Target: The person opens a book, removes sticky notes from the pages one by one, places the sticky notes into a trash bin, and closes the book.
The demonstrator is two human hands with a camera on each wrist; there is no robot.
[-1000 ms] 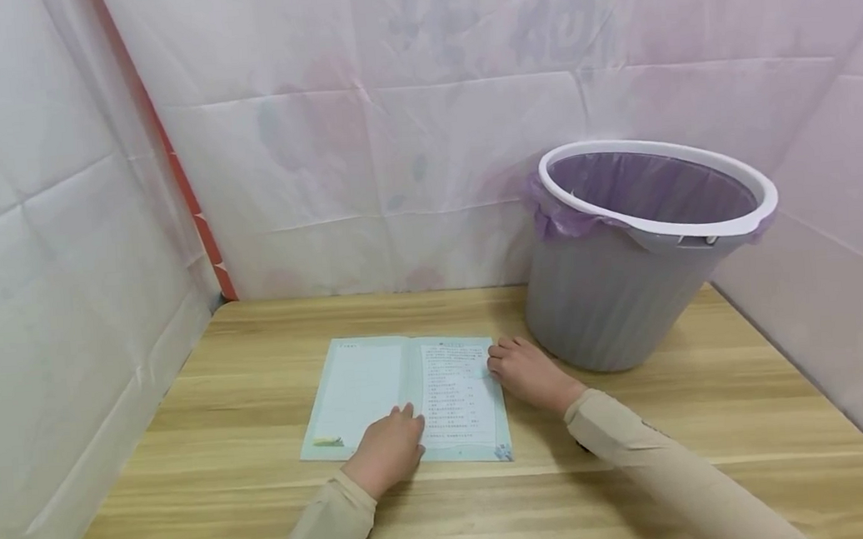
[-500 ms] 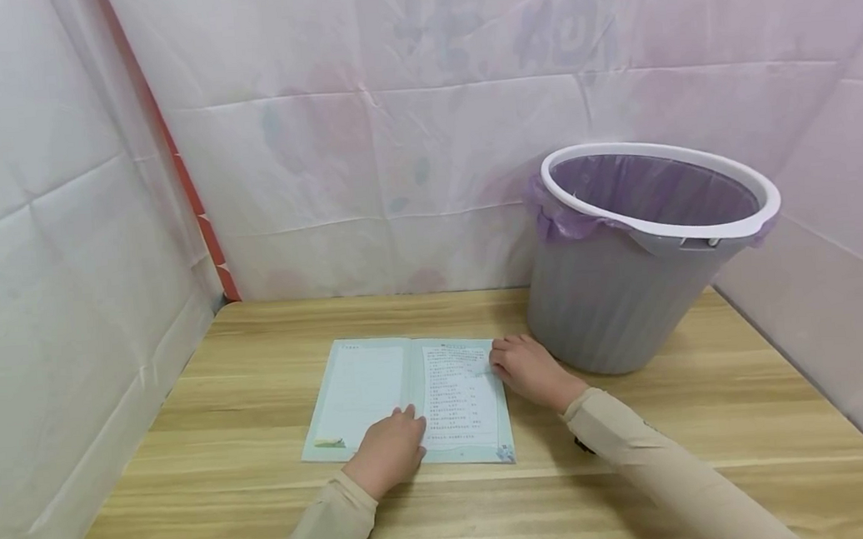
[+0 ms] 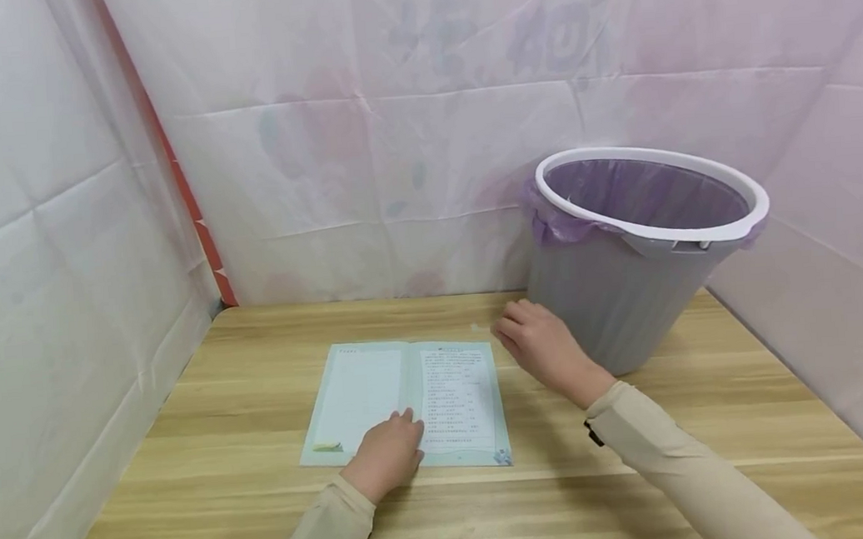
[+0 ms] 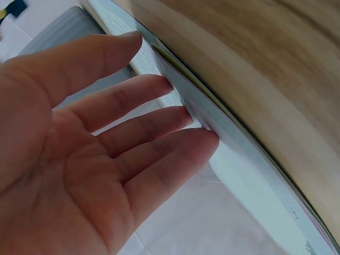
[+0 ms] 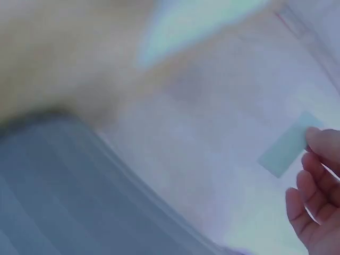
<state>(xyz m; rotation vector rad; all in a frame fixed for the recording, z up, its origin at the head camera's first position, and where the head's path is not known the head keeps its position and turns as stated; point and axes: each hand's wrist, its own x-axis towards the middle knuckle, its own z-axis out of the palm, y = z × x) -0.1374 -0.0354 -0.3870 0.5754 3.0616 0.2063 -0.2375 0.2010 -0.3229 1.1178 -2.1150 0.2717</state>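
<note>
An open booklet [image 3: 365, 391] with pale green page borders lies on the table, its right page printed with lines of text. The fingertips of my left hand [image 3: 386, 455] rest on it near the lower fold; in the left wrist view the fingers [image 4: 154, 127] are nearly straight against the page. Above the table, past the booklet's upper right corner, my right hand [image 3: 540, 345] pinches a small, pale green rectangular slip [image 5: 287, 149] between thumb and fingers. From the head this slip shows only as a faint patch beside the fingertips.
A grey trash bin [image 3: 591, 292] with a white rim and a purple liner [image 3: 559, 223] stands at the back right, close beside my right hand. Pale cloth walls [image 3: 289, 171] enclose the wooden table [image 3: 214, 493] at the back and sides.
My right hand has lifted off the booklet's right page and moved up, away from its edge, carrying the pale green slip. The left hand has stayed on the booklet.
</note>
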